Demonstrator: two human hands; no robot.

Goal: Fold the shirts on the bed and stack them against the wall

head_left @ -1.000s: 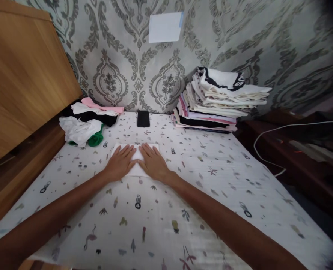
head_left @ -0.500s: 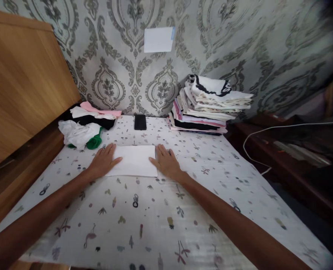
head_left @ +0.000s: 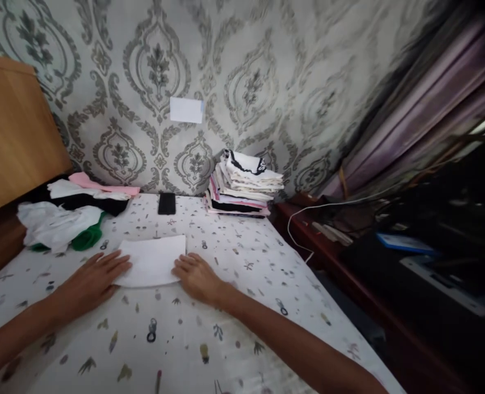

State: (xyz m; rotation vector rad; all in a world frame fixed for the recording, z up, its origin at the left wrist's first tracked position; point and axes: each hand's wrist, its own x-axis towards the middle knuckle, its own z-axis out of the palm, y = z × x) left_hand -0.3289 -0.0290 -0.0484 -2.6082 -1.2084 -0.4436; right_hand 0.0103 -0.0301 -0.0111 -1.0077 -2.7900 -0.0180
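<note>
A folded white cloth lies flat on the patterned sheet, its near edge slightly bowed. My left hand rests at its left side, fingers stretched out and their tips over the edge. At the near right corner, my right hand touches the cloth with its fingers lying side by side and lightly bent. The right thumb is hidden. Neither hand is visibly gripping the cloth.
Toward the wall lies a black phone. A stack of folded clothes stands right of it. Loose clothes are heaped at the left by a wooden cabinet. A white cable crosses the dark red furniture at right.
My view has turned right, so things appear further left. Both hands have slid toward the near side of the cloth, and the right thumb no longer shows on top.
</note>
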